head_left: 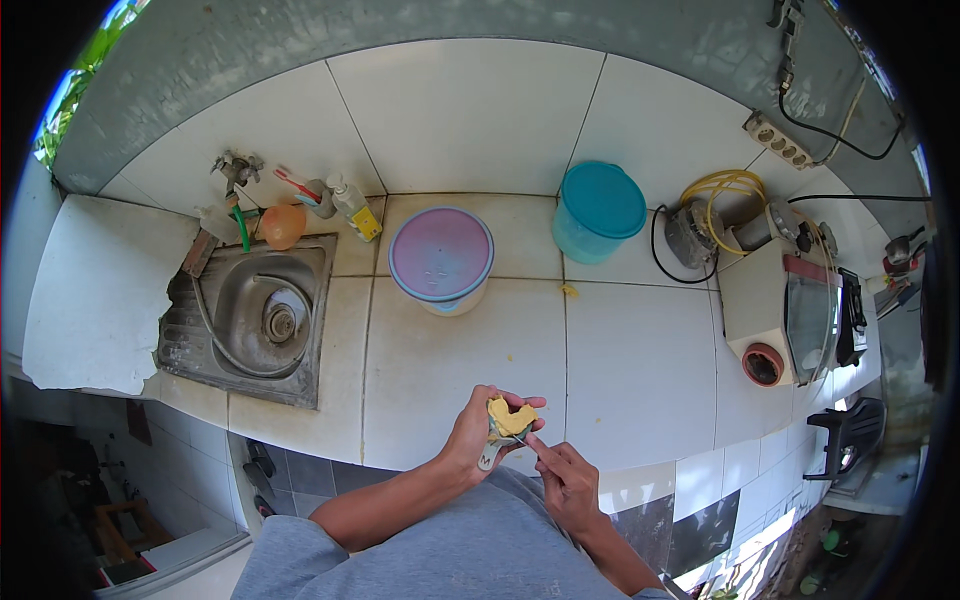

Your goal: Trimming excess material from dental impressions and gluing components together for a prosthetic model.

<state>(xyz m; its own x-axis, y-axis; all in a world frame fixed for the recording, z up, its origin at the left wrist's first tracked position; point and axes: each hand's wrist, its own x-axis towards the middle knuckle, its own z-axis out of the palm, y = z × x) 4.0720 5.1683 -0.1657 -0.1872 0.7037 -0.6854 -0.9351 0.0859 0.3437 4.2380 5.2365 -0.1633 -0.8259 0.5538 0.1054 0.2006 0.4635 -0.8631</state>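
Note:
Close to my body, at the counter's front edge, my left hand (468, 430) is closed around a small greenish-grey holder with a flat pale handle (489, 458). A lump of soft yellow dough-like stuff (513, 417) sits in it, with a notch in its upper side. My right hand (570, 485) pinches a thin metal tool, whose tip meets the lower edge of the yellow lump. Most of that tool is hidden by the fingers, so its kind is unclear. Beyond my hands stands a round tub with a purple lid and blue rim (441, 252).
A teal lidded bucket (600, 212) stands at the back. To the left is a steel sink (265, 325) with a hose, an orange ball-like thing (282, 227) and a soap bottle (354, 207). A machine (765, 300) occupies the right. Yellow crumbs dot the tiled counter (640, 350).

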